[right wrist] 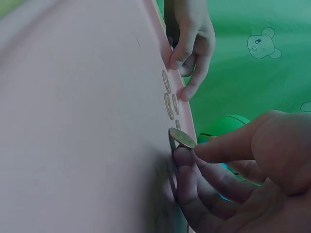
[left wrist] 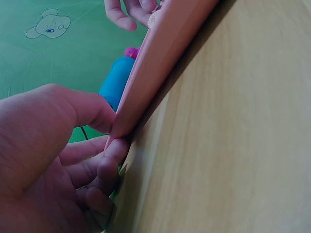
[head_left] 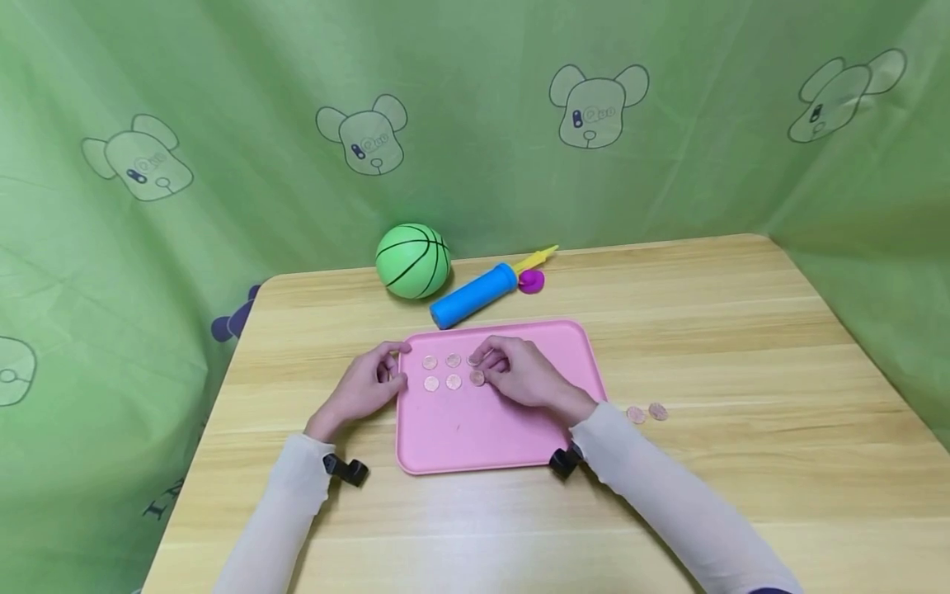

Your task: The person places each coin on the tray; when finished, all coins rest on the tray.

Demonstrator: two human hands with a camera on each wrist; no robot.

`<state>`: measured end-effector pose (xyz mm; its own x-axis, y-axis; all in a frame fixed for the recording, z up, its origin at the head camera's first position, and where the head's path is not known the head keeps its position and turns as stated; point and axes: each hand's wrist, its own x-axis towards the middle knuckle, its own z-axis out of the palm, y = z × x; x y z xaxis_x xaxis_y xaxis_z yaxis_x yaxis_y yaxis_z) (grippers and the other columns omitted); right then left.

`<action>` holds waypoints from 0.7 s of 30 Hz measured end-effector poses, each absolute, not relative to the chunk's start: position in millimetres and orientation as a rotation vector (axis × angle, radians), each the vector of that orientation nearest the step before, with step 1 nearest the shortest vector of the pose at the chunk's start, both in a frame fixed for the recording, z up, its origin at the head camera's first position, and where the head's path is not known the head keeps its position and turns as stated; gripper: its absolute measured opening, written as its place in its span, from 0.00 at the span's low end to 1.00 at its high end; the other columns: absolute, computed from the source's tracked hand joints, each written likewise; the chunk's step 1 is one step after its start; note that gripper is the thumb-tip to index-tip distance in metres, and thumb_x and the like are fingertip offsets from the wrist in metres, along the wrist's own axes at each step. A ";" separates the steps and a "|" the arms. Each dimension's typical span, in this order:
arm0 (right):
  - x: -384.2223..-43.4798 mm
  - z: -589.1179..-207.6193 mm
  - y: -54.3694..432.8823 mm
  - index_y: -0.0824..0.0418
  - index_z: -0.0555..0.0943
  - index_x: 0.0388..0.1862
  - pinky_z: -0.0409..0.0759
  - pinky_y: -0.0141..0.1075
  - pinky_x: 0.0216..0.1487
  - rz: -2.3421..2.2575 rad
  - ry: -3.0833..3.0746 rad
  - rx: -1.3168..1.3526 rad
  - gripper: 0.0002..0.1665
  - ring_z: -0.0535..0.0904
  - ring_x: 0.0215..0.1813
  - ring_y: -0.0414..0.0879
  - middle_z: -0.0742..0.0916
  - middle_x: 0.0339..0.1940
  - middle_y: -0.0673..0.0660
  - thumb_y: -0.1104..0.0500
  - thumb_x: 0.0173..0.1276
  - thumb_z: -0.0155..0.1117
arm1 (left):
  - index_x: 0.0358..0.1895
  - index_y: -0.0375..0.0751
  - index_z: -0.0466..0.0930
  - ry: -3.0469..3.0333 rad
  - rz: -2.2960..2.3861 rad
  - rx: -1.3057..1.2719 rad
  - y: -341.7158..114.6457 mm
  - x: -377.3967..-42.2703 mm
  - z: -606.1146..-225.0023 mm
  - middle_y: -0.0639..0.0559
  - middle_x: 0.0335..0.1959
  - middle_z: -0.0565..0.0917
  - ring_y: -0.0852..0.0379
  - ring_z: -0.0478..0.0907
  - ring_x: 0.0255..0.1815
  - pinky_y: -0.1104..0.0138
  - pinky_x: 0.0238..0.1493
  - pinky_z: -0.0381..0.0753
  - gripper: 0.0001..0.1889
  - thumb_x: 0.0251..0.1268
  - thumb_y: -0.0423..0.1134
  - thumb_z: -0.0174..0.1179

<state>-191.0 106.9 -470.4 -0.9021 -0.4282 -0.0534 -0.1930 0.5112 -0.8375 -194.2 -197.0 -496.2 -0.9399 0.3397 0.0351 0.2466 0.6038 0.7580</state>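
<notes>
A pink tray (head_left: pixel 475 437) lies on the table with several coins in two short rows near its back left part. My left hand (head_left: pixel 367 381) grips the tray's left rim. In the left wrist view, the thumb (left wrist: pixel 95 114) is on one side of the rim and curled fingers are on the other. Over the tray, my right hand (head_left: pixel 523 373) pinches a coin (right wrist: pixel 183 138) between thumb and fingertips, at the right end of the front row. That coin is tilted, one edge down at the tray. Right-hand fingers partly cover a back-row coin (head_left: pixel 472 360).
Two more coins (head_left: pixel 636 414) lie on the table right of the tray, beside the right sleeve. Behind the tray are a blue hand pump (head_left: pixel 475 297) with a yellow nozzle, a small purple item (head_left: pixel 531 282) and a green ball (head_left: pixel 413 261). Green curtain hangs behind the table.
</notes>
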 end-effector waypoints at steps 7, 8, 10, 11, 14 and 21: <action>-187.9 -461.8 111.2 0.64 0.87 0.56 0.88 0.45 0.62 -1.303 2.503 -0.559 0.17 0.91 0.53 0.49 0.94 0.48 0.58 0.74 0.74 0.61 | 0.70 0.33 0.79 2.707 1.251 0.498 -197.0 -194.0 -495.4 0.48 0.35 0.81 0.58 0.73 0.32 0.71 0.36 0.73 0.26 0.69 0.30 0.66; -187.3 -460.5 111.8 0.64 0.87 0.57 0.88 0.46 0.62 -1.298 2.505 -0.563 0.17 0.91 0.53 0.50 0.94 0.49 0.58 0.74 0.73 0.61 | 0.70 0.33 0.79 2.707 1.251 0.497 -197.0 -194.0 -495.6 0.48 0.35 0.81 0.58 0.73 0.33 0.71 0.36 0.73 0.26 0.68 0.30 0.66; -186.6 -458.0 112.7 0.64 0.87 0.57 0.88 0.46 0.62 -1.293 2.509 -0.567 0.18 0.91 0.54 0.50 0.94 0.49 0.58 0.74 0.74 0.61 | 0.70 0.33 0.79 2.708 1.251 0.498 -197.0 -194.2 -495.5 0.48 0.35 0.81 0.58 0.73 0.33 0.71 0.36 0.73 0.26 0.68 0.30 0.66; -186.3 -456.9 113.0 0.64 0.87 0.57 0.88 0.46 0.62 -1.294 2.510 -0.566 0.18 0.91 0.54 0.51 0.94 0.49 0.58 0.74 0.74 0.62 | 0.70 0.33 0.79 2.708 1.254 0.498 -197.1 -194.3 -495.4 0.48 0.35 0.81 0.58 0.73 0.33 0.71 0.36 0.73 0.26 0.68 0.30 0.66; -185.0 -453.0 114.7 0.64 0.88 0.58 0.88 0.46 0.61 -1.291 2.526 -0.576 0.16 0.91 0.53 0.52 0.94 0.49 0.59 0.72 0.75 0.62 | 0.69 0.33 0.79 2.710 1.257 0.506 -197.4 -194.5 -495.0 0.48 0.35 0.81 0.58 0.73 0.32 0.71 0.36 0.73 0.26 0.68 0.30 0.66; -178.9 -443.7 124.6 0.64 0.88 0.56 0.87 0.47 0.61 -1.299 2.573 -0.577 0.13 0.89 0.52 0.51 0.93 0.49 0.60 0.69 0.79 0.62 | 0.69 0.33 0.79 2.710 1.253 0.507 -197.7 -195.3 -497.7 0.48 0.35 0.81 0.58 0.73 0.32 0.71 0.35 0.73 0.26 0.69 0.30 0.66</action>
<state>-178.9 124.6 -443.7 -0.9034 -0.4288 -0.0038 -0.2515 0.5370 -0.8052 -195.3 -197.7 -497.7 -0.9377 0.3454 0.0368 0.2518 0.6028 0.7571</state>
